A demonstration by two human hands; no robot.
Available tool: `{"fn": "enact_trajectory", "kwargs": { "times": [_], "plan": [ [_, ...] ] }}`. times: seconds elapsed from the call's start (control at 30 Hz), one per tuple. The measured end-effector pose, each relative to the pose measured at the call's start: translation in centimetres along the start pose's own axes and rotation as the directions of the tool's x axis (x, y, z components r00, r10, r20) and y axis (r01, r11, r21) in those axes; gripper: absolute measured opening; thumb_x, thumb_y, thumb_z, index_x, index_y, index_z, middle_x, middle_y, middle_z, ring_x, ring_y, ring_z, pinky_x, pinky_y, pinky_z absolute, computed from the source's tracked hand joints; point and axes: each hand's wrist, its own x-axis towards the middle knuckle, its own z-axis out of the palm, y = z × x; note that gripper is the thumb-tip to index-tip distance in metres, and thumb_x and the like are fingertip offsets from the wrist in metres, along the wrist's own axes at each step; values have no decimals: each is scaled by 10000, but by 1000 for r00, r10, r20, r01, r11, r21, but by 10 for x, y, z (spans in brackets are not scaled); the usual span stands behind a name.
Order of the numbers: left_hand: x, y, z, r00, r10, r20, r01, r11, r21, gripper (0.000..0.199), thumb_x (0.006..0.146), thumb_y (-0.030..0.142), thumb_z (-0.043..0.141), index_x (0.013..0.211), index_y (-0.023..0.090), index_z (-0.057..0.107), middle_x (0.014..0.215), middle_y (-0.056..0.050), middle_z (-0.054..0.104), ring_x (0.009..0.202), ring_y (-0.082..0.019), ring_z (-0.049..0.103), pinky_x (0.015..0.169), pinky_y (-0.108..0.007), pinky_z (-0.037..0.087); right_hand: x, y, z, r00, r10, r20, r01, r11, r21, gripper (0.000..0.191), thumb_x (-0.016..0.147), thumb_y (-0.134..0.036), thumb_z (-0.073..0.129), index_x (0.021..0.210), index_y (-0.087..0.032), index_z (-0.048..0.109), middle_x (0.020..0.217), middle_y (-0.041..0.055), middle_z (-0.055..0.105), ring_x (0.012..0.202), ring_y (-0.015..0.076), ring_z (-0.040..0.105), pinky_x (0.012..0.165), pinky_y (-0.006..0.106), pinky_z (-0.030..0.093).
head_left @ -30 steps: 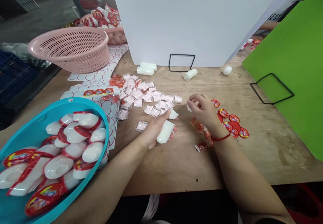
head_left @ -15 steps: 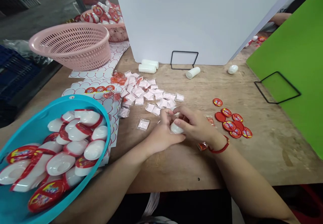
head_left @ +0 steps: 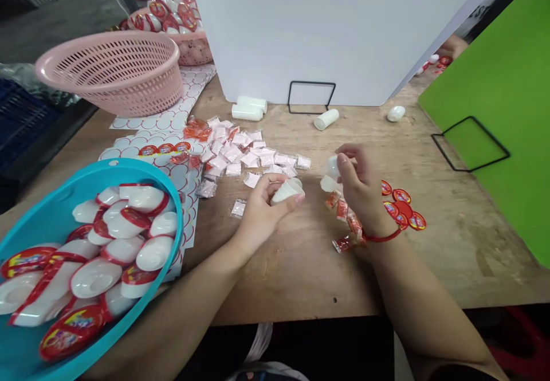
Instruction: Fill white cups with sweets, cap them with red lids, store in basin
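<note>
My left hand (head_left: 263, 206) is closed around a white plastic egg shell (head_left: 287, 192), its fingers and thumb on either side. My right hand (head_left: 364, 189), blurred by motion, pinches a small white plastic shell half (head_left: 333, 167) between thumb and fingers. Just below that piece, a translucent white shell piece (head_left: 329, 184) is near or on the table. Under the right hand lie several small red-orange packets (head_left: 342, 209), partly covered by the wrist. Beyond the left hand spreads a heap of small pale pink packets (head_left: 232, 153). Round red labelled discs (head_left: 416, 220) lie beside my right wrist.
At left, a blue basin (head_left: 175, 189) holds several red-and-white eggs. Behind it stand a pink basket (head_left: 129, 91) and another filled one. White stacked cups (head_left: 247, 112) lie before a white panel (head_left: 292, 31). A green panel (head_left: 507, 94) stands right; another person's hand shows beyond.
My hands have moved apart. The left stays near the middle with the white egg shell, while the right has moved to the right and away from me, holding a white shell half.
</note>
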Motion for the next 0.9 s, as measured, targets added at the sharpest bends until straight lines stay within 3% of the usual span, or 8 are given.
{"fn": "enact_trajectory", "kwargs": {
  "times": [0.1, 0.2, 0.3, 0.47, 0.53, 0.6, 0.77, 0.9],
  "plan": [
    [2, -5, -1, 1000, 4, -4, -4, 999, 38, 440, 785, 437, 802, 1120, 206, 636, 1114, -54, 702, 962, -171, 636, 816, -274, 490, 12, 23, -3, 997, -46, 67, 62, 963, -263, 263, 927, -481, 633, 983, -228, 676, 971, 73, 663, 823, 222, 589, 750, 364, 451],
    [2, -7, 0, 1000, -3, 28, 2, 999, 42, 427, 823, 485, 764, 1129, 207, 656, 1092, -50, 690, 916, -155, 618, 785, -262, 488, 14, 35, 3, 973, -58, 222, 128, 940, -315, 288, 952, -479, 606, 1023, -217, 700, 965, 79, 709, 875, 239, 615, 857, 398, 427],
    [1, -6, 1, 999, -43, -4, 43, 998, -34, 446, 822, 553, 740, 1069, 213, 590, 1018, -33, 661, 787, -126, 596, 672, -243, 492, 9, 31, 8, 929, -115, 352, 249, 898, -362, 336, 987, -506, 563, 1112, -234, 714, 1055, 91, 735, 999, 270, 605, 951, 439, 370],
    [0, -7, 3, 998, -64, -15, 63, 997, -50, 486, 849, 679, 639, 921, 222, 489, 895, 2, 611, 662, -93, 568, 543, -204, 452, -3, 5, 9, 866, -260, 428, 380, 898, -223, 482, 1028, -587, 413, 1260, -248, 664, 1087, 90, 738, 1067, 288, 597, 967, 458, 349],
    [-1, -8, 4, 996, -85, 31, 86, 995, -56, 469, 882, 682, 594, 904, 226, 485, 812, 26, 589, 618, -84, 551, 545, -203, 456, -8, -5, 11, 821, -326, 468, 431, 892, -136, 504, 989, -622, 489, 1271, -235, 649, 1049, 87, 738, 1008, 279, 613, 928, 442, 374],
    [-3, -7, 5, 992, -106, 68, 112, 991, -79, 463, 899, 683, 569, 894, 228, 488, 752, 39, 573, 588, -82, 545, 534, -200, 450, -13, -11, 15, 806, -360, 470, 424, 905, -33, 470, 950, -597, 591, 1231, -225, 655, 1035, 82, 730, 903, 242, 620, 840, 397, 419],
    [-5, 2, 8, 980, -177, 91, 191, 965, -182, 496, 866, 706, 595, 921, 215, 547, 634, 47, 554, 464, -74, 488, 399, -186, 296, -18, -14, 15, 818, -379, 433, 313, 924, 218, 417, 883, -551, 718, 1173, -256, 661, 981, 36, 700, 715, 162, 561, 664, 315, 450],
    [-1, 7, 6, 938, -341, 67, 347, 901, -262, 568, 825, 754, 582, 853, 188, 543, 627, 14, 595, 394, -56, 404, 364, -196, 174, -12, -9, 2, 931, -247, 270, 186, 955, 231, 425, 889, -613, 665, 1115, -253, 651, 927, 46, 649, 729, 182, 553, 645, 330, 456]
  ]
}}
